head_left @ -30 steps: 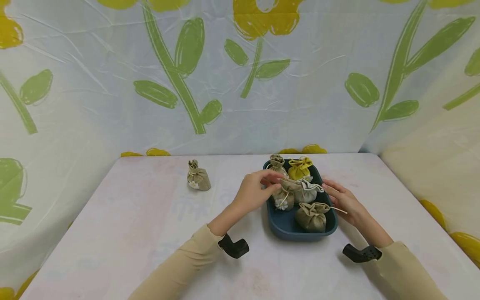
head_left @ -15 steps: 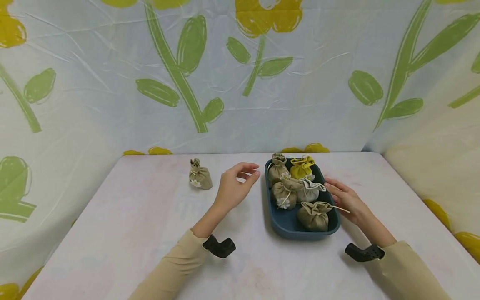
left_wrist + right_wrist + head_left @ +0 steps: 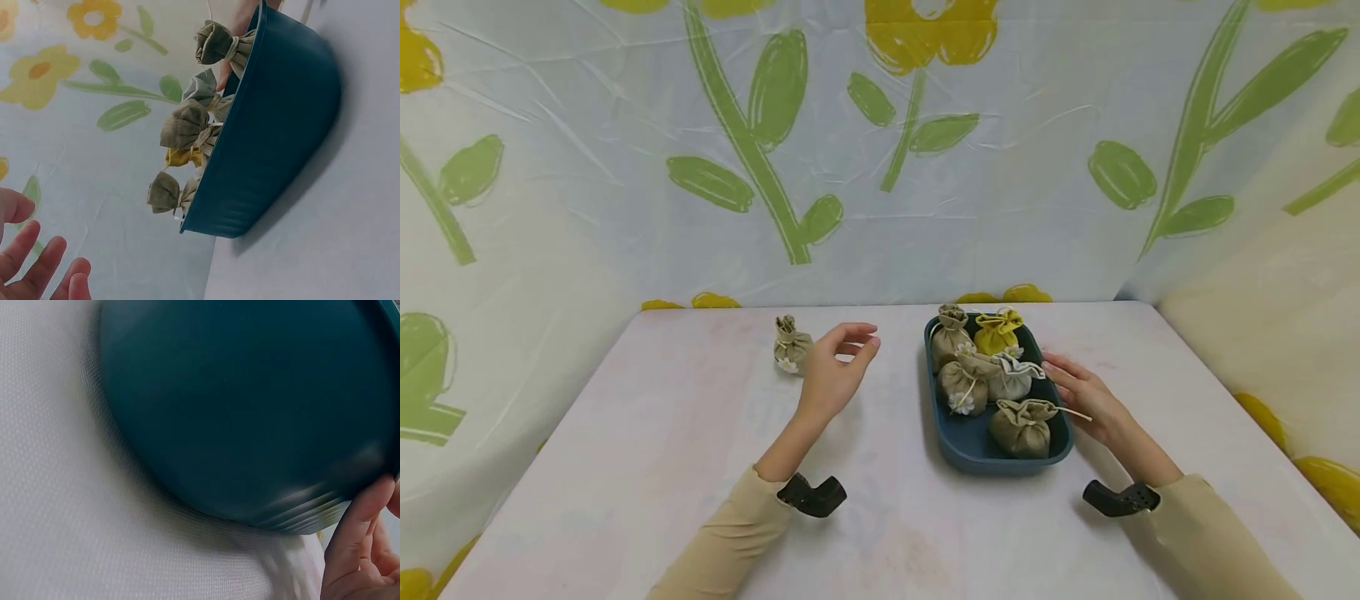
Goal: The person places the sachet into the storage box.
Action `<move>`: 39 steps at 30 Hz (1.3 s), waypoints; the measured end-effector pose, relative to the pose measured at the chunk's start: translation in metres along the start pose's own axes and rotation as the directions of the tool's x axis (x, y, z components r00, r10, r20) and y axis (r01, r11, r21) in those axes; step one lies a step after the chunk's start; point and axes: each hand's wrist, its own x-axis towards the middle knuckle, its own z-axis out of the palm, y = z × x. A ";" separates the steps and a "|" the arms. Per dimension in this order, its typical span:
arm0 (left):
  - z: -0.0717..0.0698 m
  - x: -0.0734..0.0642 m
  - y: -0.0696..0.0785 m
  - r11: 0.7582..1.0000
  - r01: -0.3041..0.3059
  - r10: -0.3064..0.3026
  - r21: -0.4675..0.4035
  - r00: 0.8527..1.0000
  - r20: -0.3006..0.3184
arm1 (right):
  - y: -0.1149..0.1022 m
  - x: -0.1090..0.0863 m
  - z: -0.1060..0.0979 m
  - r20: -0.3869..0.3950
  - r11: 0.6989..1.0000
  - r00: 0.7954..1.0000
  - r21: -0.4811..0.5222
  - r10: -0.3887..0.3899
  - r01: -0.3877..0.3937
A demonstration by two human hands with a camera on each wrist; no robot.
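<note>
My left hand [image 3: 832, 372] hovers over the table with loosely bent fingers and nothing in them. Just behind it stands a beige drawstring pouch [image 3: 790, 346] with a white flower, partly hidden by the hand. A dark blue plastic bin [image 3: 951, 454] holds several small drawstring pouches: a yellow one [image 3: 996, 333], a pale grey one [image 3: 1011, 382] and others in brown or beige, such as the front brown pouch [image 3: 1022, 432]. At the bin's right side, my right hand [image 3: 1088, 398] touches the outer wall near the rim; its thumb [image 3: 362, 515] shows there in the right wrist view.
A white cloth covers the table [image 3: 662, 467]. Behind it hangs a backdrop [image 3: 1000, 225] printed with yellow flowers and green leaves. A cream cord [image 3: 1078, 413] from the front brown pouch sticks out over the bin's right rim.
My left hand has drawn away from the pouches in the bin and moved left, close to the lone pouch. My right hand stays at the bin's side.
</note>
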 end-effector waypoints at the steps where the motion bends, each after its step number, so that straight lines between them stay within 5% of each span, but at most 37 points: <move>1: -0.004 -0.001 0.005 1.000 0.008 -0.008 0.010 1.000 -0.005 | -0.001 0.001 0.001 0.000 1.000 1.000 -0.002 -0.001 0.001; 11: -0.025 -0.007 -0.013 0.998 0.035 -0.034 0.056 0.999 -0.021 | 0.004 0.001 -0.001 0.041 0.997 0.999 0.068 -0.022 0.019; 17: -0.043 -0.007 -0.019 0.994 0.040 -0.031 0.100 0.995 -0.090 | 0.006 0.001 -0.003 0.032 0.999 0.999 0.041 -0.015 0.014; 33: -0.081 0.000 -0.046 0.988 0.128 -0.099 0.089 0.957 -0.274 | 0.003 0.001 -0.001 0.025 1.000 1.000 0.017 -0.014 0.013; 39: -0.089 0.005 -0.060 0.982 0.165 -0.133 0.094 0.950 -0.282 | 0.002 0.000 0.000 0.035 0.999 0.999 0.040 -0.022 0.021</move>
